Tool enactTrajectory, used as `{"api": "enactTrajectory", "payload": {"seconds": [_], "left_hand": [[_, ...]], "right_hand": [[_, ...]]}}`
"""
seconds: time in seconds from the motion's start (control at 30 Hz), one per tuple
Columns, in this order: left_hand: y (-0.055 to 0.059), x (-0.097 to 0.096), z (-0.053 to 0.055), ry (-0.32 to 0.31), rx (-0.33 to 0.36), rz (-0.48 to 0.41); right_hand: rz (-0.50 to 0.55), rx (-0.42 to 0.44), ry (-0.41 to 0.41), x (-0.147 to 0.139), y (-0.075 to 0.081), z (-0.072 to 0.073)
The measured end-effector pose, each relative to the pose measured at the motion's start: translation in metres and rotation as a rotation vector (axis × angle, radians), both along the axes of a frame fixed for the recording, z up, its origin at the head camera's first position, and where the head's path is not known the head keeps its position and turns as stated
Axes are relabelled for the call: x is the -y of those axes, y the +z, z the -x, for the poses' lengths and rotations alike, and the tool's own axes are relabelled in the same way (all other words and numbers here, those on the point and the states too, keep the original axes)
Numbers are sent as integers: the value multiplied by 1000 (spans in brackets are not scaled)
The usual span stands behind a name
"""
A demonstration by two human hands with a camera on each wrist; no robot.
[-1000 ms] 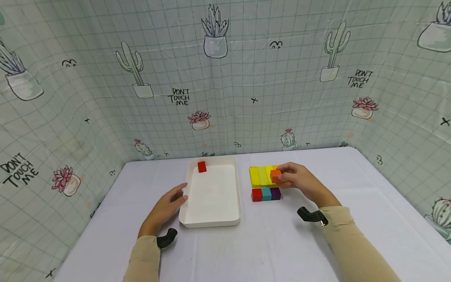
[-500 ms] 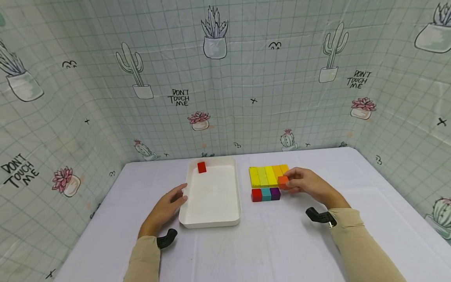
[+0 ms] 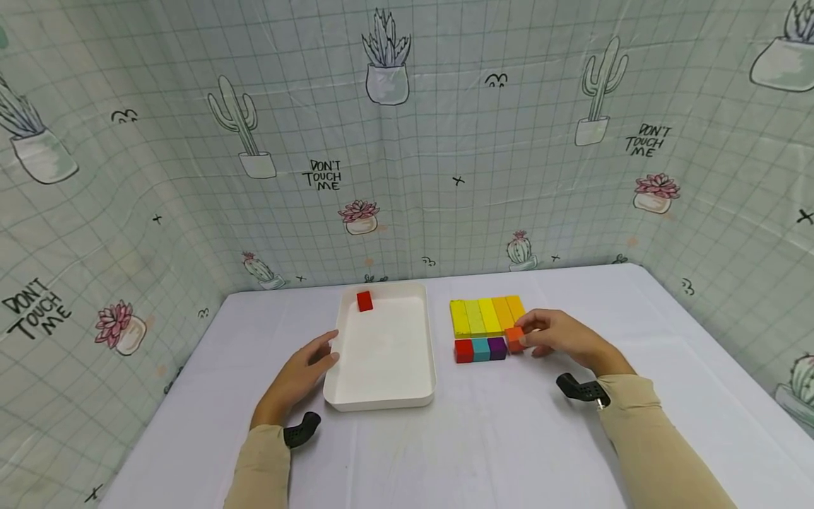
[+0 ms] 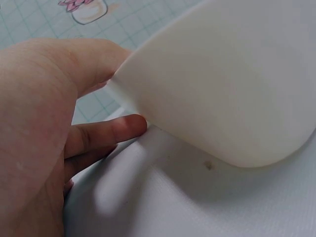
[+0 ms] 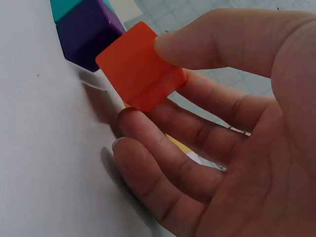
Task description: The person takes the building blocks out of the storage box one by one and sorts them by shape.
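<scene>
My left hand (image 3: 299, 375) holds the left side of a shallow white tray (image 3: 381, 406). In the left wrist view the thumb reaches over the tray's rim (image 4: 197, 84) and a fingertip (image 4: 133, 126) meets its outer wall. A red block (image 3: 364, 301) lies in the tray's far left corner. My right hand (image 3: 569, 338) pinches an orange cube (image 5: 138, 69) between thumb and fingers. That cube is tilted, right beside a purple cube (image 5: 89, 37), which ends a row with a teal cube (image 3: 481, 350) and a red cube (image 3: 464, 350).
Behind the row of cubes, several yellow and amber blocks (image 3: 486, 316) lie side by side, right of the tray. A white cloth (image 3: 445, 452) covers the table. A patterned curtain (image 3: 420, 141) stands along its back and sides.
The right hand has carried the orange cube from over the yellow blocks rightward and nearer, to the purple cube's right side. The left hand and the tray have stayed in place.
</scene>
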State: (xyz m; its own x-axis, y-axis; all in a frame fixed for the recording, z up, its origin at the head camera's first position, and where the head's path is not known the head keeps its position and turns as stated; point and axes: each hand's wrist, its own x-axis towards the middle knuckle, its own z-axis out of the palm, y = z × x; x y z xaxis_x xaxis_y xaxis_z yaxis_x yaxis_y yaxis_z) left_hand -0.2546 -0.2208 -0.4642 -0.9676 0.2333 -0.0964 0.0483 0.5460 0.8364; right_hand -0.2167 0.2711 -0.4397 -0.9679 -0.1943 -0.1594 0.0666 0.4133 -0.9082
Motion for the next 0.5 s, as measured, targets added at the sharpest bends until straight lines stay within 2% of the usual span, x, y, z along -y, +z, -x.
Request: {"api": "enactTrajectory", "payload": {"seconds": [0.5], "left_hand": [[1, 1, -1, 4, 8, -4]], "right_hand": [[-93, 1, -5, 3, -9, 3]]}}
